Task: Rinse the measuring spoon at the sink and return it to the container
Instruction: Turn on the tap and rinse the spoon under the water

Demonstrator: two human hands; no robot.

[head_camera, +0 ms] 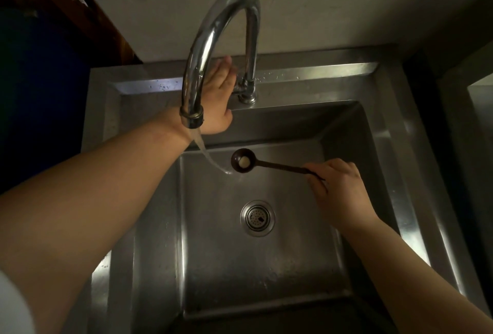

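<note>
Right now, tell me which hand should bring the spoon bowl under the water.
Right. The right hand already grips the measuring spoon by its handle, bowl beside the stream. The left hand is up at the tap.

Dark measuring spoon (244,160), bowl up, perhaps wet.

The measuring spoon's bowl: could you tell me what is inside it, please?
A small pale lump sits in the measuring spoon bowl; what it is cannot be told. The water falls beside it.

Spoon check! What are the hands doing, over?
Left hand at the tap handle, water running. Right hand holds the spoon by its handle, bowl beside the stream. Nothing in the way.
</note>
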